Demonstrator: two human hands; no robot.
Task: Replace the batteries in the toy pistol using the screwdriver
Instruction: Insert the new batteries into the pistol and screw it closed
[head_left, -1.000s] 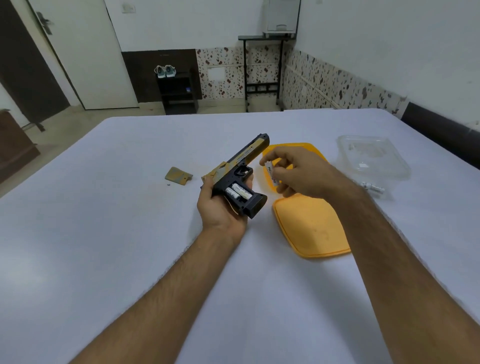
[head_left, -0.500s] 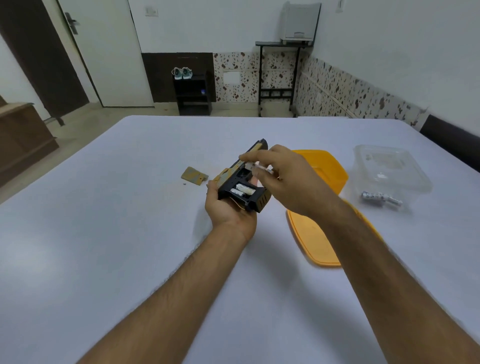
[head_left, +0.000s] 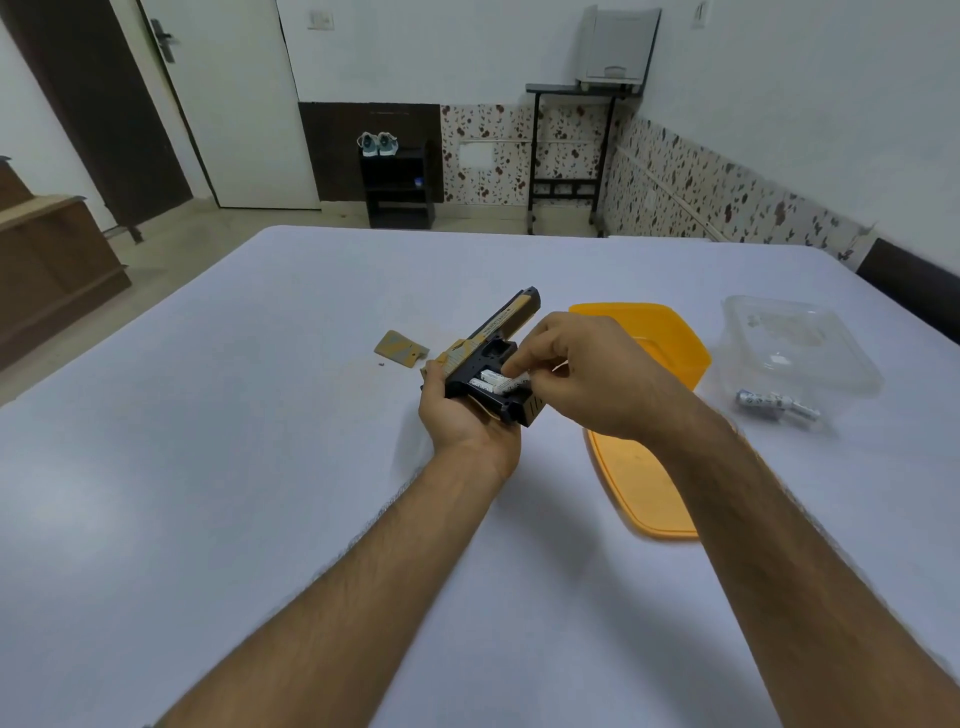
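My left hand (head_left: 467, 421) grips the black and tan toy pistol (head_left: 496, 345) from below, its grip compartment lying uncovered and facing up. White batteries (head_left: 488, 382) lie inside the compartment. My right hand (head_left: 587, 379) pinches one white battery (head_left: 517, 384) between thumb and forefinger and presses it down into the compartment. The tan battery cover (head_left: 401, 349) lies on the table to the pistol's left, with a tiny screw (head_left: 382, 364) beside it. No screwdriver shows in this view.
An orange container (head_left: 670, 338) and its orange lid (head_left: 639, 488) lie right of the pistol. Further right stand a clear plastic box (head_left: 800, 343) and loose batteries (head_left: 776, 404). The white table (head_left: 208, 467) reaches past the frame's lower edge.
My right hand has carried the battery from above the orange container leftward and down onto the pistol's compartment. The camera has also tilted, shifting the scene lower in view.
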